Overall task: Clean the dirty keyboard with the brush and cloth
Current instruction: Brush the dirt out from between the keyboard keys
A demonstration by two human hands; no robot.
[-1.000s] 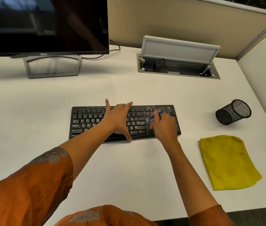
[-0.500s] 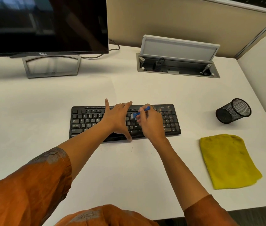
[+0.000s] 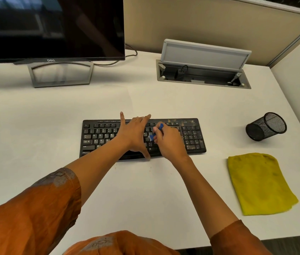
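Note:
A black keyboard (image 3: 99, 137) lies in the middle of the white desk, with brownish dust on its right end near the number pad. My left hand (image 3: 134, 135) presses flat on the keyboard's middle, fingers spread and straight. Just to its right, my right hand (image 3: 169, 142) grips a small blue brush (image 3: 156, 132), whose head touches the keys between the two hands. A yellow cloth (image 3: 259, 184) lies folded on the desk to the right of the keyboard, apart from both hands.
A dark Dell monitor (image 3: 51, 28) on a grey stand (image 3: 61, 74) fills the back left. An open grey cable box (image 3: 202, 70) sits at the back centre. A black mesh pen cup (image 3: 267, 128) lies tipped at the right, above the cloth.
My right hand has carried the blue brush leftward from the number pad side toward the keyboard's middle, close to the left hand. The left hand has stayed in place.

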